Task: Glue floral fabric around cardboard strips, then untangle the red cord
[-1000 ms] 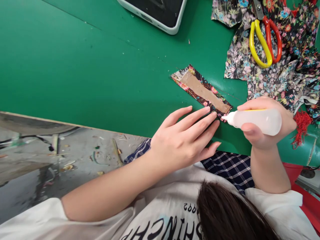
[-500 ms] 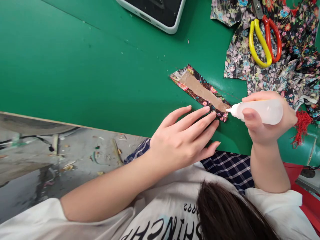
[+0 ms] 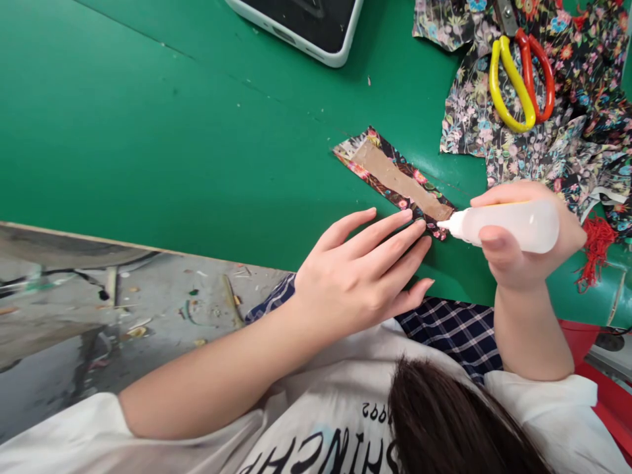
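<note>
My right hand point(image 3: 533, 237) is wrapped round a white squeeze bottle point(image 3: 513, 226) with a pointed nozzle, tilted nearly flat. Its tip is at the near right end of a dark floral fabric strip point(image 3: 375, 139). Along the strip's middle lies a narrow brown piece point(image 3: 395, 178), with fabric showing on both sides. My left hand point(image 3: 360, 270) is open, palm down, fingers spread; its middle fingertips touch the strip's lower edge close to the nozzle. What the bottle holds cannot be made out.
Scissors point(image 3: 518, 79) with one yellow and one red handle lie on crumpled floral cloth point(image 3: 469, 118) at the upper right. A red thread bundle point(image 3: 597, 250) is right of my hand. A white-edged black device point(image 3: 316, 33) stands at the top of the green table point(image 3: 148, 131).
The bottle's nozzle has shifted slightly left and down, off the brown piece's end onto the fabric beside it. My left hand and the strip have hardly moved.
</note>
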### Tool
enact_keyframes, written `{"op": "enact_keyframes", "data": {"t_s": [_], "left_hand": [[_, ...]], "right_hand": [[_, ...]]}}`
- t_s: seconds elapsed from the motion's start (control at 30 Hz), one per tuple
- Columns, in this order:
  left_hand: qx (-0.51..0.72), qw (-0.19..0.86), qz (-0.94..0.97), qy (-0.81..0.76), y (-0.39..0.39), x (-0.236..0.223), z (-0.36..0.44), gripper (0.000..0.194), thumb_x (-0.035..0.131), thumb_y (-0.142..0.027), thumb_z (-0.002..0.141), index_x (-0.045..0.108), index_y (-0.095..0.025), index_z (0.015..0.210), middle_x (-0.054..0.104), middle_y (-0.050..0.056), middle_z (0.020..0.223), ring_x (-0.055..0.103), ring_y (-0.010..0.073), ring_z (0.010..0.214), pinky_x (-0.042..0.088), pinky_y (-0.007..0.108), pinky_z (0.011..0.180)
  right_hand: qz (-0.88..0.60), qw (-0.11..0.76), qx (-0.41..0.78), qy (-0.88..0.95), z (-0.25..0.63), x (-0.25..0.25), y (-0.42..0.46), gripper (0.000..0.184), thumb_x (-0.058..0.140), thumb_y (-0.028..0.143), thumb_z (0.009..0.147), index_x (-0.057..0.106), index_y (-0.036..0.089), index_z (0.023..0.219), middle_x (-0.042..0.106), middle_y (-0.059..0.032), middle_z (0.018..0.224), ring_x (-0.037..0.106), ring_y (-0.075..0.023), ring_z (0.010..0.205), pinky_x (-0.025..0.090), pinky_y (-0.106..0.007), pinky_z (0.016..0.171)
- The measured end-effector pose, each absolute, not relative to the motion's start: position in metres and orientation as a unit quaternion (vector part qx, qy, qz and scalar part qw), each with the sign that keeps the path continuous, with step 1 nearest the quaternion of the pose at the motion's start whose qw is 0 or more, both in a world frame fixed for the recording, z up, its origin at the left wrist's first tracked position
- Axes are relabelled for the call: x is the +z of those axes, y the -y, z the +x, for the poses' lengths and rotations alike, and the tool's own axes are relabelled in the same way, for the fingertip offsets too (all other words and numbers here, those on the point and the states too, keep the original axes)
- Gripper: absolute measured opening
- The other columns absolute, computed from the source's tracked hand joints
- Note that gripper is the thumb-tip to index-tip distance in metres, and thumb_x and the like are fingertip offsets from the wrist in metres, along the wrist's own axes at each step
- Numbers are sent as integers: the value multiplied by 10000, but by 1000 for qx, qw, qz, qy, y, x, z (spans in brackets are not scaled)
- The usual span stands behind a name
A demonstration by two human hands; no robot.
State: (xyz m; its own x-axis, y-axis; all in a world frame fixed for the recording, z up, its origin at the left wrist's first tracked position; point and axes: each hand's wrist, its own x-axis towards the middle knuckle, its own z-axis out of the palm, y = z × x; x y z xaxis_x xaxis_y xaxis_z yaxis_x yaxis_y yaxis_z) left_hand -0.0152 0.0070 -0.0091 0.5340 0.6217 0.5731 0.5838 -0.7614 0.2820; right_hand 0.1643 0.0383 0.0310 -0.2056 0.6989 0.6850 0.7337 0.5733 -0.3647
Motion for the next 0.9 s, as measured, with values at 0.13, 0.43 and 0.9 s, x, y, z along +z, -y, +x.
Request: {"op": "enact_keyframes", "data": {"t_s": [0.13,0.43,0.9], "left_hand": [[336,40,874,-349,-6,-10,-15,268,594,-400,837,632,-190,1000,726,41,1062,680,225,1003,502,369,905],[325,40,877,-352,-6,-11,-17,326,557,-405,855,624,-199,1099,719,29,1085,668,213,1024,479,355,950],[334,43,872,-355,-4,-15,-15,343,552,-409,857,616,-221,1137,711,22,1106,665,218,1029,502,384,916]], "right_hand": [[-444,406,-8,798,160,33,-36,311,522,472,856,573,193,727,627,10,591,579,-105,515,447,-259,505],[-481,372,-90,789,166,31,-39,250,525,442,859,555,221,746,634,9,604,591,-123,541,460,-271,533],[-551,345,-55,758,173,25,-38,372,514,579,811,571,228,702,628,-18,631,618,-163,585,504,-336,569]]}}
